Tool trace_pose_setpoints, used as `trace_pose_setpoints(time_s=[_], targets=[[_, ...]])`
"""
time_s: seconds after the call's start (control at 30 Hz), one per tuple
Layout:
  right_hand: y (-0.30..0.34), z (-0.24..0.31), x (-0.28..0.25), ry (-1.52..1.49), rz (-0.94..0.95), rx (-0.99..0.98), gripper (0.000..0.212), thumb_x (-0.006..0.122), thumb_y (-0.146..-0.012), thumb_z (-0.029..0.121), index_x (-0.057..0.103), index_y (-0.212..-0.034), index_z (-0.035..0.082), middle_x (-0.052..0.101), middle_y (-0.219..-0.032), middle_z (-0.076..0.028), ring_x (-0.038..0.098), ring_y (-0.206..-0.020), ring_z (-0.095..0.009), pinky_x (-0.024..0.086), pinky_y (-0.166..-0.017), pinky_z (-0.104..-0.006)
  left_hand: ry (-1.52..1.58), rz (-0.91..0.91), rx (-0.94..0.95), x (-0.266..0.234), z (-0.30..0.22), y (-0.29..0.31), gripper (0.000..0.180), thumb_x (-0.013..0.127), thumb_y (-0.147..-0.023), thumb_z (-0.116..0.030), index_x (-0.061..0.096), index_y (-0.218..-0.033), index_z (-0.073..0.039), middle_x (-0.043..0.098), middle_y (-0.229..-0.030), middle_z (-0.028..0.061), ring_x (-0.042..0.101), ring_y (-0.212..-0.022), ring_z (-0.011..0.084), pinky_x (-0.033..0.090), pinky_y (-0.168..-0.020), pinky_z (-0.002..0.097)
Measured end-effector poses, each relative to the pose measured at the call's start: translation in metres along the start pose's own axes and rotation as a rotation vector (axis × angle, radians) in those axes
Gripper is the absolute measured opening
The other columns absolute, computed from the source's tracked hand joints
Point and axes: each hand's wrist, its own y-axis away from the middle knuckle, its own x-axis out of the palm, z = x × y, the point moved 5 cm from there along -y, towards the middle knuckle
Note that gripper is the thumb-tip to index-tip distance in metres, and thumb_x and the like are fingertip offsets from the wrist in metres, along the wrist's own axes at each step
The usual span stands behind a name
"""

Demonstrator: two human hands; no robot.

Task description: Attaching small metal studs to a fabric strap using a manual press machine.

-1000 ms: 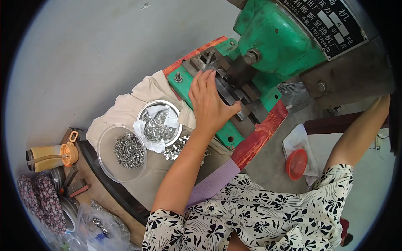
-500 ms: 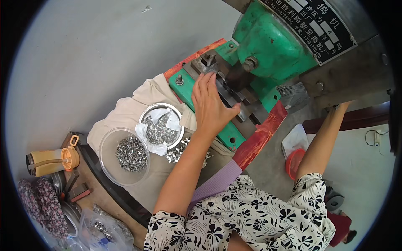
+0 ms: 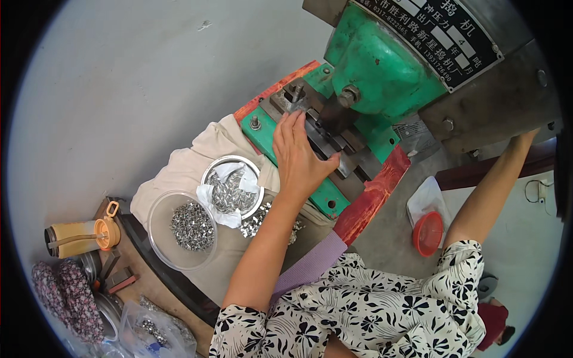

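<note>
My left hand [image 3: 301, 158] lies on the dark steel die block [image 3: 349, 152] of a green punch press [image 3: 382, 65], fingers together and pointing up at the tooling, thumb on the block's edge. Whether a small piece sits under the fingers is hidden. My right forearm [image 3: 489, 191] stretches up to the right, and its hand disappears behind the grey machine body. Just left of my left wrist stands a round metal bowl [image 3: 210, 170] of shiny metal pieces on white paper. A clear plastic bowl [image 3: 164, 212] of small metal parts sits beside it.
Both bowls rest on a beige cloth [image 3: 179, 173], with loose metal pieces [image 3: 256, 218] scattered next to them. A bottle with an orange lid [image 3: 83, 237], a floral cloth [image 3: 65, 292] and a plastic bag of parts [image 3: 149, 331] lie lower left. A red round container [image 3: 428, 232] sits on the floor.
My left hand stays on the die block, shifted slightly. My right arm has lifted and reached farther up along the machine's right side.
</note>
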Motion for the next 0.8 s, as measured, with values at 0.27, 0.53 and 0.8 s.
trace_pose_setpoints(time_s=[0.27, 0.53, 0.8], targets=[[0.124, 0.062, 0.1, 0.175, -0.387, 0.046, 0.033, 0.062, -0.094, 0.013, 0.06, -0.122, -0.005, 0.066, -0.116, -0.012, 0.063, -0.101, -0.022, 0.049, -0.091, -0.0321, -0.103, 0.034, -0.101, 0.003, 0.001, -0.003, 0.095, 0.088, -0.053, -0.026, 0.044, -0.131, 0.005, 0.044, -0.136, 0.0167, 0.035, -0.135, 0.0378, 0.026, -0.111, 0.0494], [0.058, 0.089, 0.065, -0.046, -0.158, 0.171, 0.031, 0.054, -0.103, 0.02, 0.057, -0.125, -0.002, 0.063, -0.116, -0.005, 0.06, -0.104, -0.015, 0.046, -0.091, -0.0285, -0.04, 0.023, -0.017, -0.005, -0.01, 0.009, 0.091, 0.084, -0.051, -0.025, 0.044, -0.127, 0.004, 0.045, -0.131, 0.0166, 0.035, -0.132, 0.0392, 0.023, -0.112, 0.0522], [0.046, 0.11, 0.07, -0.157, -0.164, 0.264, 0.043, 0.053, -0.104, 0.036, 0.055, -0.13, 0.001, 0.063, -0.117, -0.003, 0.059, -0.106, -0.014, 0.044, -0.094, -0.028, -0.048, 0.071, -0.03, -0.013, -0.022, 0.033, 0.092, 0.083, -0.052, -0.025, 0.042, -0.13, 0.001, 0.045, -0.132, 0.0172, 0.036, -0.132, 0.0389, 0.022, -0.113, 0.0509]])
